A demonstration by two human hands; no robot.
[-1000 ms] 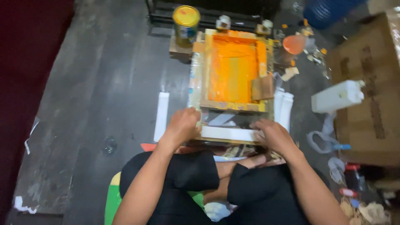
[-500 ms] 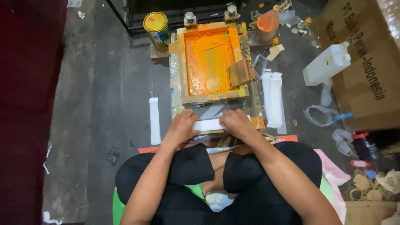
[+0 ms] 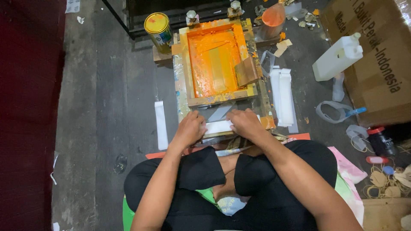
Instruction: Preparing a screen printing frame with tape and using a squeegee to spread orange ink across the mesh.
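Both arms are extended forward over the crossed legs. The left hand [image 3: 189, 129] and right hand [image 3: 244, 123] are pressed palm-down, fingers curled, gripping the white strip [image 3: 219, 127] at the near edge of the orange-inked printing frame [image 3: 214, 64]. 1 yellow-lidded can [image 3: 157, 26] stands at the frame's far-left corner; 1 white jug [image 3: 338, 57] lies against a brown carton [image 3: 376, 60].

One wooden printing frame flooded with orange ink [image 3: 214, 64] sits at twelve o'clock. One yellow-lidded round tin [image 3: 157, 25] stands at eleven o'clock. One white plastic jug [image 3: 338, 57] and one brown cardboard box [image 3: 376, 64] lie at two o'clock. Two bare hands, left [image 3: 188, 130] and right [image 3: 245, 124], press one white paper strip [image 3: 218, 127].
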